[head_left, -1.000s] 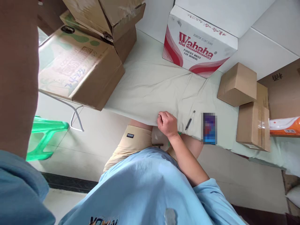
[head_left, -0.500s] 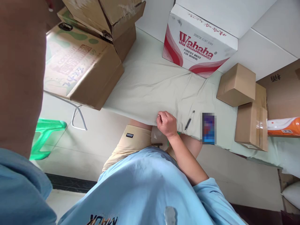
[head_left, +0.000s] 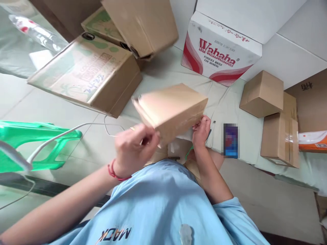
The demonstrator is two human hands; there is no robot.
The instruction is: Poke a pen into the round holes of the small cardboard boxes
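Observation:
A plain brown cardboard box (head_left: pixel 173 105) is held tilted over the near edge of the cloth-covered table (head_left: pixel 163 73), slightly blurred. My left hand (head_left: pixel 135 146), with a red string bracelet at its wrist, pinches the box's near left edge between thumb and fingers. At the box's right end, the curled fingers of my right hand (head_left: pixel 201 132) grip the lower corner; part of that grip is hidden. Just beyond my right hand lies a pen (head_left: pixel 211 131), partly covered by it. A phone (head_left: pixel 230 141) with a blurred-out screen rests to its right.
A printed carton (head_left: pixel 76 75) stands at the left, with another open brown carton (head_left: pixel 145 27) behind it. The white Wahaha carton (head_left: pixel 219 51) is at the back. Small brown boxes (head_left: pixel 263 93) sit on the right. A green stool (head_left: pixel 38 144) stands on the floor at left.
My left arm has come down from the upper left, and a brown cardboard box is now in front of me. My right hand has moved slightly right, from a fist onto the box.

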